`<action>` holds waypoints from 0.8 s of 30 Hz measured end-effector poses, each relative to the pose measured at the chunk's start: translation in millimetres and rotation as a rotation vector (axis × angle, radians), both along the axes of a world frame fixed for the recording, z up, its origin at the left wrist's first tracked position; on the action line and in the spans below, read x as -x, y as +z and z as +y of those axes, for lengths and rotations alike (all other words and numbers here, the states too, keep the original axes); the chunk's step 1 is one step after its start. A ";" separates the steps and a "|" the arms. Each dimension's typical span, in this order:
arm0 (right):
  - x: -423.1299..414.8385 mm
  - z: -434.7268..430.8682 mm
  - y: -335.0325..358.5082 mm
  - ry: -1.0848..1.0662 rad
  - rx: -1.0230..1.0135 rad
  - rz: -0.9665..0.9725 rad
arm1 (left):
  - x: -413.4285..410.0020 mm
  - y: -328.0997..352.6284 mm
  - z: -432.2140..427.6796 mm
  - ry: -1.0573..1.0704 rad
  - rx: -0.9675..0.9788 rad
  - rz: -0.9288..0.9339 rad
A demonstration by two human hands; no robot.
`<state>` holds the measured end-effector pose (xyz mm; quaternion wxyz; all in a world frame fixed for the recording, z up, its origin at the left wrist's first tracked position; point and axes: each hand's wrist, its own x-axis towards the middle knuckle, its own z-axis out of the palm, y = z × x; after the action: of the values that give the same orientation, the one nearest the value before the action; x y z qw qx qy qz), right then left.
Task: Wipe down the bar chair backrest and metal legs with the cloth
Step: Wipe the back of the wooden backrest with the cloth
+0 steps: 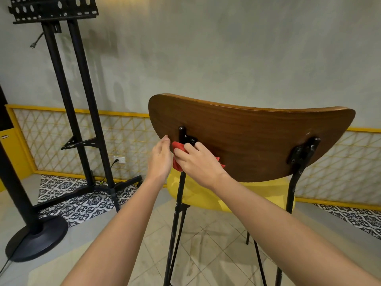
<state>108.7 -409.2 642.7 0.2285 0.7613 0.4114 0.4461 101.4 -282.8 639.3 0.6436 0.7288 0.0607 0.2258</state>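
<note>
Head view: the right hand (pixel 198 162) grips the red cloth (pixel 177 146), fingers curled over it, pressing it against the left black metal leg (pixel 175 223) where it bolts to the back of the wooden backrest (pixel 247 131). The cloth bunches under and left of those fingers. The left hand (pixel 160 157), fingers loosely straight, sits just left of the cloth, fingertips touching the backrest's lower left edge.

Floor (pixel 206 234) is showing beige tiles w/ a black & white patterned strip (pixel 82 205) running along the wall. Thin black metal legs (pixel 175 223) are standing on the beige part. Left side, a TV stand (pixel 123 184) is sitting on the strip, round black base (pixel 37 238) resting nearby, cable (pixel 6 265) lying beside it.
</note>
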 end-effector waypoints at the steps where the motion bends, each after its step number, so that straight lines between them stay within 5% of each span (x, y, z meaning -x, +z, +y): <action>1: -0.7 2.5 -3.5 0.005 -0.002 0.012 | -0.5 -2.0 0.8 0.000 0.010 0.004; 24: -6.9 1.6 5.9 0.020 -0.031 -0.072 | -6.6 -16.6 9.7 0.001 0.068 0.012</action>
<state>115.6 -407.6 648.6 0.2267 0.7439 0.4035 0.4820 108.0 -273.2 622.7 0.6677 0.7076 0.0725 0.2196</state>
